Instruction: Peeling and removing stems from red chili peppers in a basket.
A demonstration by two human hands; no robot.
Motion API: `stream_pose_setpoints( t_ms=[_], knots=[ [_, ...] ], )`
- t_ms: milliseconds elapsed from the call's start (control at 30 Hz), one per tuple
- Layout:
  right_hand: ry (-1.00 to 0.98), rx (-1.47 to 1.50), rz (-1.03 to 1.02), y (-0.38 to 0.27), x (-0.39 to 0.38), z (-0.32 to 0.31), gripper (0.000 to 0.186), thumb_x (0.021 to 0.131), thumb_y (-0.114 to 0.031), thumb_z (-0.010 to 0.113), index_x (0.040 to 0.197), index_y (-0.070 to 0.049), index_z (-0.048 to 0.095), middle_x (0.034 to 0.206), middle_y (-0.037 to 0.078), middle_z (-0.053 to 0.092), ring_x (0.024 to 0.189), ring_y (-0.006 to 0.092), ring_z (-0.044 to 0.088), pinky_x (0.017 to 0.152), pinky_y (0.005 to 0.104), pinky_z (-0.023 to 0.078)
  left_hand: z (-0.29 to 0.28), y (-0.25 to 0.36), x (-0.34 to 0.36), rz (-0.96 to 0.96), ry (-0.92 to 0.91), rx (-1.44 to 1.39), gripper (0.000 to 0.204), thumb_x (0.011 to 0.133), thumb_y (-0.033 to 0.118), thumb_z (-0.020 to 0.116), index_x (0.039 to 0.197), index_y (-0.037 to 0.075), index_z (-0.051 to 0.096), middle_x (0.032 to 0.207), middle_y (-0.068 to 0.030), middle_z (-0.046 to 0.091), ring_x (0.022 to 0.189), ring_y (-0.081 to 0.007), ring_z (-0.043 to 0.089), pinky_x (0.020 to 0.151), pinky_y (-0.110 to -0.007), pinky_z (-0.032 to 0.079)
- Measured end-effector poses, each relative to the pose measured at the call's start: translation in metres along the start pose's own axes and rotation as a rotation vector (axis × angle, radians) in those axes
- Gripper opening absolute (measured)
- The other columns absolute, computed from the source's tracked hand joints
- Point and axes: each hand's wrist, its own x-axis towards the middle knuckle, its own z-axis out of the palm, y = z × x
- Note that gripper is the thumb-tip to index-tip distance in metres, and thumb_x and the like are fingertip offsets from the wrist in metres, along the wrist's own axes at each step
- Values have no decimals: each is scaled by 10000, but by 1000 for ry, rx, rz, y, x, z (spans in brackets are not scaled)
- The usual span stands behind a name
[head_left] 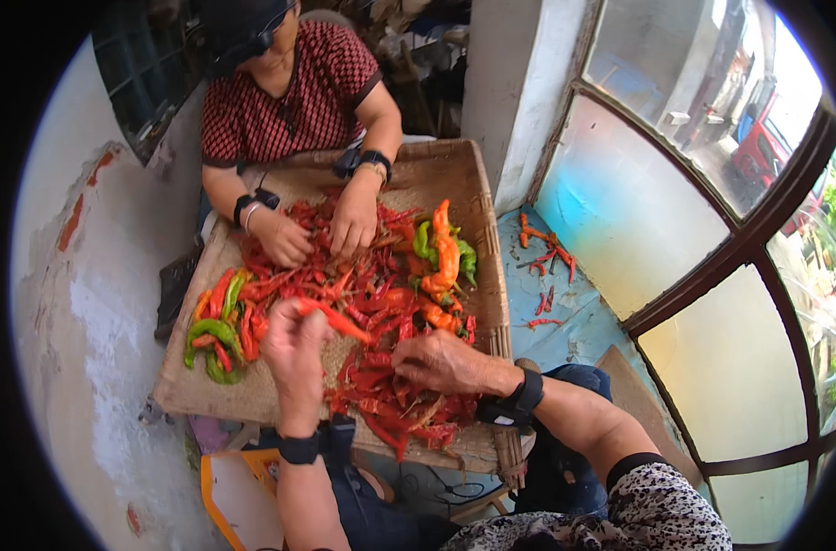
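Note:
My left hand (294,354) is raised over the near part of a wide woven tray (285,397), pinching a long red chili pepper (338,320) that points to the right. My right hand (441,361) is closed low at the near red pile (390,395). Its fingertips are turned into the chilies, so what they grip cannot be made out. Red chilies also cover the tray's middle. A co-worker across from me has both hands (285,237) in the far part of this heap.
Green and orange peppers lie grouped at the tray's left (218,335) and right (445,253). Several loose chilies (551,253) rest on the blue surface beside the window (702,275). An orange-edged box (243,496) stands below the tray, and a peeling wall (96,303) is at left.

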Motion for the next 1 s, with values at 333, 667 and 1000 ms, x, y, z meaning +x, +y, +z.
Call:
stream_pose_setpoints(
  t_ms=[333, 667, 1000],
  knots=[
    [71, -1, 78, -10, 3, -20, 98, 889, -84, 588, 928, 4, 608, 809, 111, 637, 713, 233, 631, 642, 323, 498, -75, -26, 5, -287, -342, 1205, 201, 793, 237, 606, 895, 72, 658, 858, -172, 659, 801, -356, 629, 686, -447, 484],
    [98, 1, 90, -8, 3, -23, 108, 845, -72, 621, 914, 11, 624, 777, 142, 646, 707, 262, 650, 628, 333, 511, -57, -34, -5, -329, -501, 1113, 184, 762, 165, 632, 835, -3, 612, 761, -167, 632, 724, -322, 619, 672, -403, 484],
    [185, -83, -50, -23, 1, -12, 295, 847, -253, 674, 915, 23, 598, 797, 206, 620, 752, 366, 615, 635, 404, 485, 23, -10, -21, -329, -375, -20, 122, 841, 56, 657, 927, 47, 571, 773, 29, 576, 692, -36, 522, 604, -195, 456]
  ],
)
